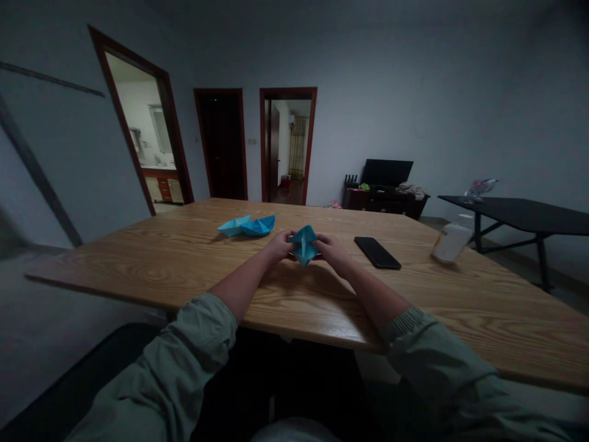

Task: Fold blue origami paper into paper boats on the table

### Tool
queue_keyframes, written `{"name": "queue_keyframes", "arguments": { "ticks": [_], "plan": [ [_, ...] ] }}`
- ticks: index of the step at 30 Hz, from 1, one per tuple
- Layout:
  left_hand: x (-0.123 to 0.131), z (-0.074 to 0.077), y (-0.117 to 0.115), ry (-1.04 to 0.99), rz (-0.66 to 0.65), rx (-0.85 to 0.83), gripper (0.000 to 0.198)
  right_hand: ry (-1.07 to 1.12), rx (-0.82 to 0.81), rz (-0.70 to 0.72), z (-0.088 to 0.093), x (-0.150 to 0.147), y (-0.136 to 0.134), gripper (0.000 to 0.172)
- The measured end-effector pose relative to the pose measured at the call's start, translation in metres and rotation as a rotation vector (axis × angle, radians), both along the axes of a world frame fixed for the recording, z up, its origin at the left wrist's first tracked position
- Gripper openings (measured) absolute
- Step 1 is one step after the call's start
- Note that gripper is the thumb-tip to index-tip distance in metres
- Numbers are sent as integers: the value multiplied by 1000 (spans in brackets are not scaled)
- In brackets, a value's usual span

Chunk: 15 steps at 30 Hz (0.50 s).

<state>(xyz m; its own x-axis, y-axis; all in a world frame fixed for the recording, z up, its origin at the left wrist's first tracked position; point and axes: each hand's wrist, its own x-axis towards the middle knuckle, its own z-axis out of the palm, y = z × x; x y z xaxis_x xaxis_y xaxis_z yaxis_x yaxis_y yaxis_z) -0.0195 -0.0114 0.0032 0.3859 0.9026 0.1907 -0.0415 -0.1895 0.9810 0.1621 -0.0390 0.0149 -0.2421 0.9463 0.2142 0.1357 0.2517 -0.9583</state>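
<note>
A folded piece of teal paper (304,244), diamond-shaped as seen from here, is held between my two hands above the wooden table (184,270). My left hand (280,245) grips its left side and my right hand (329,248) its right side; some fingertips are hidden behind the paper. To the left of my hands, a light blue paper boat (233,226) and a darker blue paper boat (259,226) sit on the tabletop, touching each other.
A black phone (377,252) lies right of my right hand. Farther right stands a white bottle (453,240). Beyond the table are a black side table (529,212), a television (387,173) on a dark cabinet, and doorways.
</note>
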Motion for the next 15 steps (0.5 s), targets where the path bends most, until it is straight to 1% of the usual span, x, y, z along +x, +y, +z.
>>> {"name": "queue_keyframes", "arguments": {
  "ticks": [2,6,10,15],
  "plan": [
    [0,1,-1,29,14,20,48,-16,-6,6,-2,0,1,28],
    [0,0,-1,68,19,52,48,-58,13,-49,-4,-1,4,22],
    [0,-2,2,61,14,57,51,-93,41,-104,-3,-3,2,15],
    [1,-5,6,51,9,76,51,-107,65,-128,-4,-5,4,12]
  ]
}}
